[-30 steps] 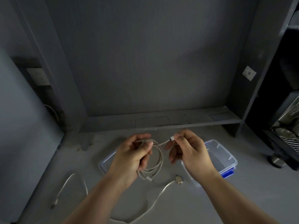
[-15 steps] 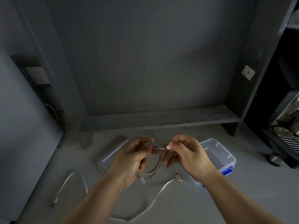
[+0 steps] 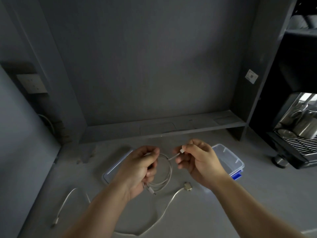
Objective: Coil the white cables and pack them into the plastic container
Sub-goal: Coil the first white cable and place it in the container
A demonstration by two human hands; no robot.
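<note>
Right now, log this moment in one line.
left hand: grips coiled cable | right hand: pinches its plug | plastic container: open | long cable: on table

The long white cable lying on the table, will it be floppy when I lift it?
Probably floppy: the long white cable lies in slack curves on the table. Its blocky connector looks like the heaviest part, so that end may dangle and swing.

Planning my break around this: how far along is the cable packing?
Done: nothing packed; no cable shows in the plastic container. In hand: left hand holds one coiled cable, right hand pinches its plug end. Left: the long cable and short cable lie loose on the table.
</note>
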